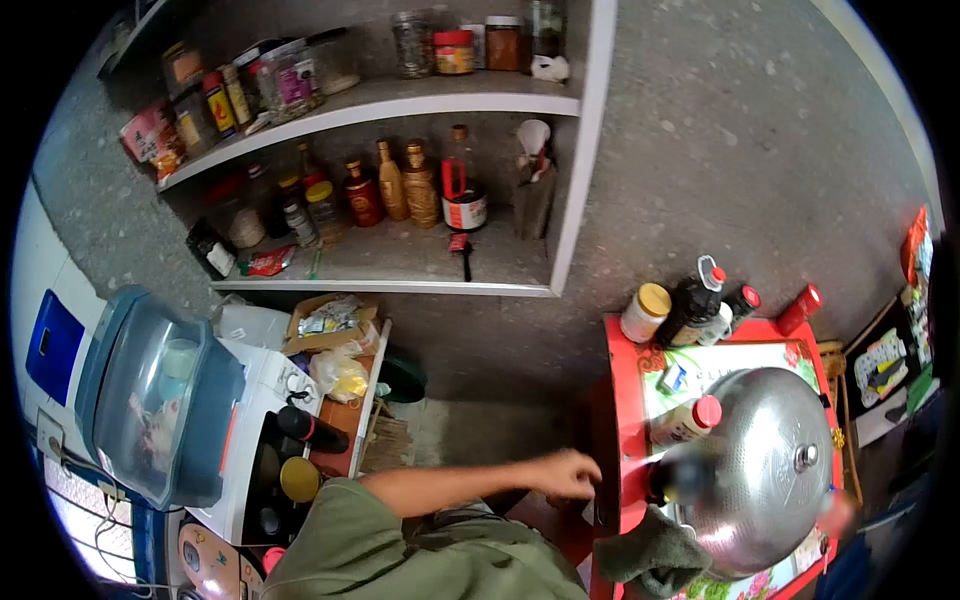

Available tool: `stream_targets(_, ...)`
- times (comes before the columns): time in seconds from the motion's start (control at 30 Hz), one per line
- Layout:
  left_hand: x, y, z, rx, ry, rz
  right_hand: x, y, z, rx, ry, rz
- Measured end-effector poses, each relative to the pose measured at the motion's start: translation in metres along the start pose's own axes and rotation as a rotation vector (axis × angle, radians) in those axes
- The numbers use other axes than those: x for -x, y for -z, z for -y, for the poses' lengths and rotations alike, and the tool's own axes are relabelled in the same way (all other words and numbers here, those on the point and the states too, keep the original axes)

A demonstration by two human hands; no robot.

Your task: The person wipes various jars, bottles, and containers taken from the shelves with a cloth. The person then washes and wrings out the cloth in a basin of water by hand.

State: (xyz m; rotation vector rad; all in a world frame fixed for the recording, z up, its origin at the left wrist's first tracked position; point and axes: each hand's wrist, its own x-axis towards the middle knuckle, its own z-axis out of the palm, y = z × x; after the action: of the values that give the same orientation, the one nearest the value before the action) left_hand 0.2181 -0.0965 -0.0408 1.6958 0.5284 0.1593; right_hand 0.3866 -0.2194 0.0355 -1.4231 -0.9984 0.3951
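My left hand [568, 474] reaches across in front of my green shirt, just left of the red-edged table [627, 440]. Its fingers are loosely curled and slightly blurred, with nothing visible in them. My right hand is out of view. Nearest to the left hand on the table are a dark green cloth [655, 553] over the near edge and a blurred black object [680, 475] I cannot make out. A large domed metal lid [765, 450] covers much of the tabletop. Beside it stands a bottle with a red cap [686, 420].
Along the table's back stand a jar with a yellow lid [646, 312], a dark jug [692, 305] and a red-capped shaker [799, 309]. Shelves [400, 270] above hold jars and bottles. A blue-grey bin [150, 400] with a clear cover and a cluttered cabinet stand at left.
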Motion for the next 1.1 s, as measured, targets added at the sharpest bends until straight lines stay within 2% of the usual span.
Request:
stream_targets(0.03, 0.021, 0.044, -0.025, -0.199, -0.164, -0.207, -0.004, -0.01, 0.002, -0.003, 0.012, 0.021)
stream_targets(0.1, 0.064, 0.122, -0.07, -0.137, -0.179, -0.557, -0.011, -0.028, 0.007, -0.013, 0.036, 0.062)
stream_targets(0.13, 0.087, 0.161, -0.088, -0.207, -0.267, -0.756, -0.015, -0.038, 0.009, -0.015, 0.045, 0.08)
stream_targets(0.17, 0.109, 0.199, -0.098, 0.079, -0.269, -0.898, -0.019, -0.048, 0.012, -0.017, 0.056, 0.098)
stream_targets(0.2, 0.139, 0.24, -0.128, -0.386, -0.498, -1.155, -0.022, -0.057, 0.015, -0.02, 0.064, 0.112)
stream_targets(0.23, 0.164, 0.273, -0.153, -0.217, -0.649, -1.335, -0.025, -0.066, 0.018, -0.02, 0.074, 0.128)
stream_targets(0.27, 0.196, 0.312, -0.176, -0.392, -0.688, -1.492, -0.027, -0.076, 0.02, -0.024, 0.082, 0.14)
stream_targets(0.33, 0.254, 0.389, -0.205, -0.663, -0.567, -1.809, -0.032, -0.092, 0.025, -0.023, 0.098, 0.165)
stream_targets(0.37, 0.275, 0.425, -0.218, -0.685, -0.505, -1.924, -0.036, -0.1, 0.027, -0.024, 0.108, 0.174)
stream_targets(0.4, 0.293, 0.459, -0.225, -0.737, -0.451, -1.963, -0.037, -0.106, 0.029, -0.023, 0.113, 0.183)
stream_targets(0.43, 0.305, 0.483, -0.231, -0.771, -0.314, -1.989, -0.039, -0.111, 0.031, -0.022, 0.113, 0.188)
stream_targets(0.5, 0.313, 0.516, -0.24, -0.676, -0.279, -1.99, -0.041, -0.12, 0.034, -0.014, 0.114, 0.193)
stream_targets(0.53, 0.316, 0.521, -0.24, -0.672, -0.279, -1.986, -0.042, -0.125, 0.036, -0.013, 0.118, 0.198)
stream_targets(0.6, 0.318, 0.53, -0.245, -0.546, -0.269, -1.694, -0.043, -0.129, 0.04, -0.005, 0.119, 0.199)
stream_targets(0.63, 0.315, 0.533, -0.247, -0.543, -0.276, -1.684, -0.043, -0.131, 0.041, -0.005, 0.12, 0.198)
stream_targets(0.7, 0.309, 0.535, -0.249, -0.549, -0.092, -1.879, -0.042, -0.131, 0.044, -0.002, 0.122, 0.192)
stream_targets(0.73, 0.307, 0.537, -0.249, -0.582, -0.137, -1.884, -0.041, -0.132, 0.046, 0.002, 0.125, 0.19)
stream_targets(0.77, 0.306, 0.539, -0.25, -0.583, -0.139, -1.88, -0.04, -0.133, 0.047, 0.004, 0.131, 0.192)
stream_targets(0.83, 0.304, 0.532, -0.256, -0.541, -0.115, -1.703, -0.038, -0.132, 0.051, 0.008, 0.15, 0.191)
stream_targets(0.9, 0.302, 0.534, -0.25, -0.577, -0.192, -1.715, -0.035, -0.129, 0.056, 0.015, 0.182, 0.189)
stream_targets(0.97, 0.291, 0.51, -0.254, -0.528, -0.449, -1.792, -0.031, -0.121, 0.062, 0.019, 0.251, 0.18)
stream_targets(1.0, 0.292, 0.509, -0.25, -0.654, -0.618, -1.723, -0.029, -0.118, 0.066, 0.023, 0.301, 0.175)
stream_targets(1.07, 0.289, 0.455, -0.259, -0.617, -0.795, -1.544, -0.028, -0.112, 0.076, 0.085, 0.452, 0.162)
stream_targets(1.1, 0.284, 0.409, -0.264, -0.572, -0.69, -1.537, -0.035, -0.114, 0.096, 0.291, 0.531, 0.188)
